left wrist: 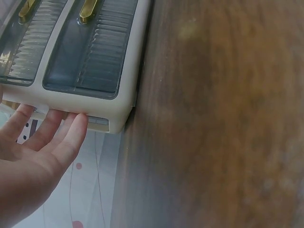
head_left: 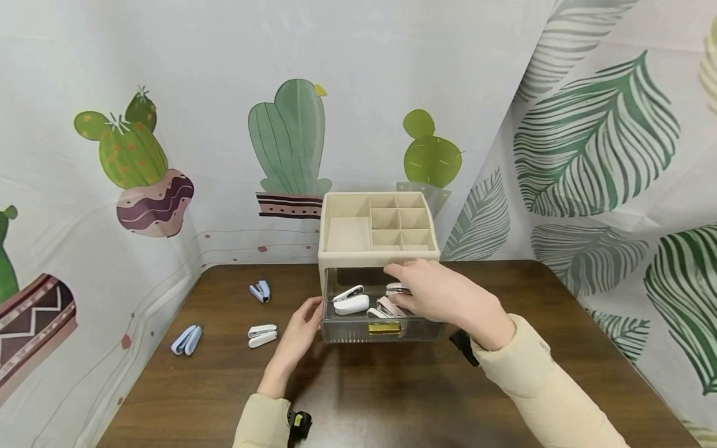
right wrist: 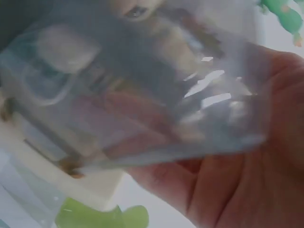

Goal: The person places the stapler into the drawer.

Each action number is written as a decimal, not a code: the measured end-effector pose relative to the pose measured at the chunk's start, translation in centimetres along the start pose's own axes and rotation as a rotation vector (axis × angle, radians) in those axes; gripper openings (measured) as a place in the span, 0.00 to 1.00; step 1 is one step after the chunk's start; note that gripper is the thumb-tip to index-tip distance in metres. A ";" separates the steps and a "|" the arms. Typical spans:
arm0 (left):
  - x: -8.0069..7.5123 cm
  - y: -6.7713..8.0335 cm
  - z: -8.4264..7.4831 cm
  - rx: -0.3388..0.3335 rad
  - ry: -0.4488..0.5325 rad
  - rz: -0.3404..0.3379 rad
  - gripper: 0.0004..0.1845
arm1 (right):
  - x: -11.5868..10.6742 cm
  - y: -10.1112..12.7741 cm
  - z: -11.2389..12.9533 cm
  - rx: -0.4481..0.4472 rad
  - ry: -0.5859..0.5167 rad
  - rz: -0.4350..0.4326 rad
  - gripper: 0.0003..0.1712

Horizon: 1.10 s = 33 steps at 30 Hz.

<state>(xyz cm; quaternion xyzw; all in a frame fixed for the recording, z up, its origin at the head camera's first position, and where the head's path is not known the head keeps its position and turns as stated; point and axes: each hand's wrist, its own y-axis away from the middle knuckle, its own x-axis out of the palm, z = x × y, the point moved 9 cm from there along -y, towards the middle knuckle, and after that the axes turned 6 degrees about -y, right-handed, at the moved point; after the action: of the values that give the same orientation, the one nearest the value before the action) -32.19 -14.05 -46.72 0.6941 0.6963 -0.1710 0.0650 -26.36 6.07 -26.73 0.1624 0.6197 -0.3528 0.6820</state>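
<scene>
Nearest you, your left hand lies with straight fingers pressed flat against the left side of the cream organizer, holding nothing. Just right of it, the clear drawer with its gold handle stands pulled out toward you, with white staplers lying inside. Your right hand reaches down into the drawer from the right, fingers curled round a stapler there. Farther left on the table, three more small staplers lie well apart from both hands.
</scene>
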 end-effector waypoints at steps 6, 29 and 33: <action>0.0 0.0 0.0 0.002 0.000 -0.003 0.19 | -1.9 1.8 1.5 -0.010 0.040 -0.135 0.17; 0.0 0.0 0.0 0.017 -0.006 0.003 0.20 | -0.3 8.0 5.1 -0.187 0.079 -0.634 0.12; 0.0 -0.1 0.1 0.013 -0.011 0.005 0.20 | 0.7 8.1 5.1 -0.186 0.074 -0.635 0.11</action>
<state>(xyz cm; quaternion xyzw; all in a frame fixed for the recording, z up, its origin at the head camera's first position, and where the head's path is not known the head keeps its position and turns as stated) -32.28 -14.11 -46.77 0.6952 0.6931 -0.1792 0.0649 -17.11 8.12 -28.24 -0.0888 0.6933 -0.4835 0.5269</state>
